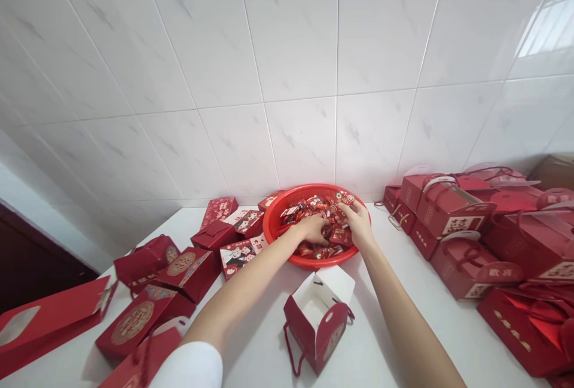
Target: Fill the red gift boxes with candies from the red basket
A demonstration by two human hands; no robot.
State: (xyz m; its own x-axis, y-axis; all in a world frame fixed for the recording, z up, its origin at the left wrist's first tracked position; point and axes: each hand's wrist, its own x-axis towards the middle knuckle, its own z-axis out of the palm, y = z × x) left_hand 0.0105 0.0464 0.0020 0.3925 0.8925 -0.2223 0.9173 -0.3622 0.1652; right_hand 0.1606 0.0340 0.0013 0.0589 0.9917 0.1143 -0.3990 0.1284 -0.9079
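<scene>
A red plastic basket full of small wrapped candies stands against the wall. My left hand reaches down into the candies; its fingers look apart, though their tips are partly hidden among the wrappers. At the right side of the basket, my right hand pinches a red patterned candy packet between thumb and fingers. In front of the basket, between my forearms, an opened dark red gift box shows its white inside. A cord handle hangs at its side.
Several red gift boxes lie on the left of the white table, with a red bag at its edge. Closed red boxes with cord handles are piled on the right. A tiled wall rises behind.
</scene>
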